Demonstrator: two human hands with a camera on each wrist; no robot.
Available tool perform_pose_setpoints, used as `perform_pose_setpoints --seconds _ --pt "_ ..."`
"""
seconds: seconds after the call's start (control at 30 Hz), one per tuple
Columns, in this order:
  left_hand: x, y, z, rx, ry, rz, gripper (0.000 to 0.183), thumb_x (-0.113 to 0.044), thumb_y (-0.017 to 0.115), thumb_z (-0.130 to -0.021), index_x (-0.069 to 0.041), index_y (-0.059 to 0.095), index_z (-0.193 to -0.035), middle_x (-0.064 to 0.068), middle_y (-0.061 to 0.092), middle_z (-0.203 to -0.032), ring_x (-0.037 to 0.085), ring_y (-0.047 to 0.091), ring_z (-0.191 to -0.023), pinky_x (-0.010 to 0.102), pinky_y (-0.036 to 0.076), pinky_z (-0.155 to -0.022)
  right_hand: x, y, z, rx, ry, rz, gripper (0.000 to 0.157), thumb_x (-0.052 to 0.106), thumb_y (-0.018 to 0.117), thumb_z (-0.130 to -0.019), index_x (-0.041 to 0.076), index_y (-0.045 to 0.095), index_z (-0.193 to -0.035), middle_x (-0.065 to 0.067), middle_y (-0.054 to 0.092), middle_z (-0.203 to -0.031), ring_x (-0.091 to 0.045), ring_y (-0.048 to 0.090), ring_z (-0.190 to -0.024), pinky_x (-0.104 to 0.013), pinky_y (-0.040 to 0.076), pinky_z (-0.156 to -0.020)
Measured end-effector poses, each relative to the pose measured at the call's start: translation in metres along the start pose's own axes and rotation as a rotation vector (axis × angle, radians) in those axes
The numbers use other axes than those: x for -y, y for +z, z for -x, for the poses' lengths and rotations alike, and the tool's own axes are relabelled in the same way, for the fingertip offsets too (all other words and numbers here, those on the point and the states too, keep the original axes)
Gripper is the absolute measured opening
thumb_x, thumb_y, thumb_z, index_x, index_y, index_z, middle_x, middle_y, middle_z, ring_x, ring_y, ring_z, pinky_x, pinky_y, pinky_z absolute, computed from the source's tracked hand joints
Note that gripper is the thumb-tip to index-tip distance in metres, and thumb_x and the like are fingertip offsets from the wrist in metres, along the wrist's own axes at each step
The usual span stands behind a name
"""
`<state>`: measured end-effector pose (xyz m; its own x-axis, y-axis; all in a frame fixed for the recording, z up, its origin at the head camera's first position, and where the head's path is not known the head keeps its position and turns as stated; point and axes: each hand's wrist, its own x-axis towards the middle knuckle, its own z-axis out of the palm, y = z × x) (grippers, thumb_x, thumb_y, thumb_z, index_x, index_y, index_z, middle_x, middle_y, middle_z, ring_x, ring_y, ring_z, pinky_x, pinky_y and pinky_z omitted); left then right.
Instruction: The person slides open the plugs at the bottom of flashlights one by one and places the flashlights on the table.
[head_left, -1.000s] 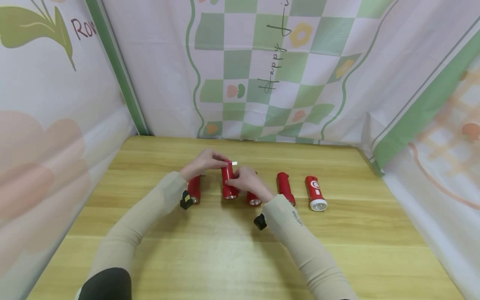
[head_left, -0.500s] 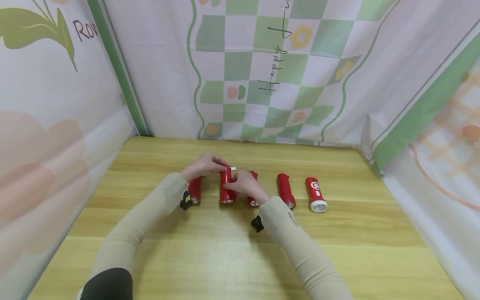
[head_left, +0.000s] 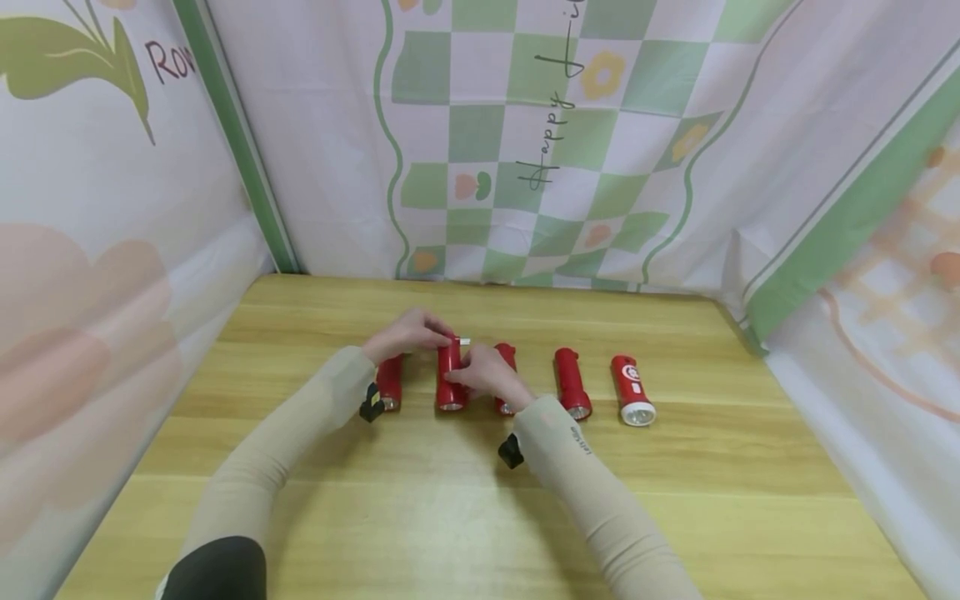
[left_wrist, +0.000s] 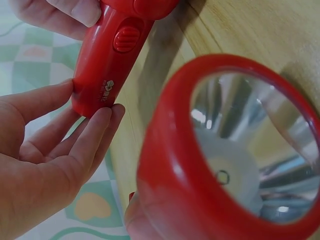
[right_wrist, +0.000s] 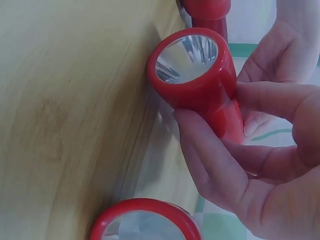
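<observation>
A red flashlight (head_left: pixel 450 393) is held between both hands, lens end towards me, close over the table. My left hand (head_left: pixel 408 332) pinches its tail end between thumb and fingers; a small white tab (head_left: pixel 465 342) shows there. With thumb and fingers, my right hand (right_wrist: pixel 270 165) grips it just behind the lens head. In the left wrist view, a ribbed switch (left_wrist: pixel 126 39) and a small white print (left_wrist: pixel 108 86) face the camera. Another red flashlight (head_left: pixel 389 382) lies to the left, partly under my left wrist. A further red flashlight (head_left: pixel 506 357) is partly hidden by my right hand.
To the right lie a red flashlight (head_left: pixel 572 383) and a red one with a white lens rim (head_left: pixel 634 392). All the flashlights form a row on the wooden table (head_left: pixel 420 517). Printed curtains (head_left: pixel 330 150) hang at the back and sides.
Both hands have brought the held flashlight slightly left and lower, nearer the row. More of the flashlight beside the right hand shows. The other flashlights stay put.
</observation>
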<state>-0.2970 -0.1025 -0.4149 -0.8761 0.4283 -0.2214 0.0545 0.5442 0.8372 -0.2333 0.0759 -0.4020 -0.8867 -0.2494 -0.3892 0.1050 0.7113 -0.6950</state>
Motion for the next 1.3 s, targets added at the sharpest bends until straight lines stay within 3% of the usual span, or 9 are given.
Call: perform_pose_setpoints --seconds 0.57,1.0,1.3 --pt "0.0081 -0.0002 -0.0070 0.018 -0.024 0.003 0.030 -0.013 0.064 -0.093 -0.003 0.070 -0.121 0.015 0.070 -0.125 0.012 0.062 -0.093 0.030 0.055 -0.092 -0.0014 0.0031 -0.0084 -0.002 0.020 0.021 0.029 0.022 0.069 -0.093 -0.001 0.066 -0.110 -0.014 0.071 -0.103 -0.019 0.072 -0.077 -0.029 0.062 -0.072" --pt "0.0093 0.0026 -0.0081 0.018 -0.055 0.004 0.030 -0.014 0.064 -0.094 -0.002 0.070 -0.120 0.016 0.070 -0.125 0.013 0.062 -0.094 0.025 0.054 -0.087 -0.0024 0.0030 -0.0087 -0.001 0.002 0.055 0.028 0.025 0.067 -0.095 -0.001 0.067 -0.106 -0.013 0.071 -0.099 -0.018 0.071 -0.073 -0.029 0.062 -0.071" --pt "0.0079 0.0050 -0.0059 0.020 -0.047 0.040 0.029 -0.012 0.065 -0.093 0.002 0.070 -0.118 0.017 0.072 -0.120 0.011 0.062 -0.086 0.028 0.056 -0.086 -0.0034 0.0038 -0.0104 -0.008 0.000 0.061 0.028 0.024 0.067 -0.095 -0.001 0.067 -0.106 -0.013 0.071 -0.099 -0.018 0.072 -0.074 -0.027 0.061 -0.069"
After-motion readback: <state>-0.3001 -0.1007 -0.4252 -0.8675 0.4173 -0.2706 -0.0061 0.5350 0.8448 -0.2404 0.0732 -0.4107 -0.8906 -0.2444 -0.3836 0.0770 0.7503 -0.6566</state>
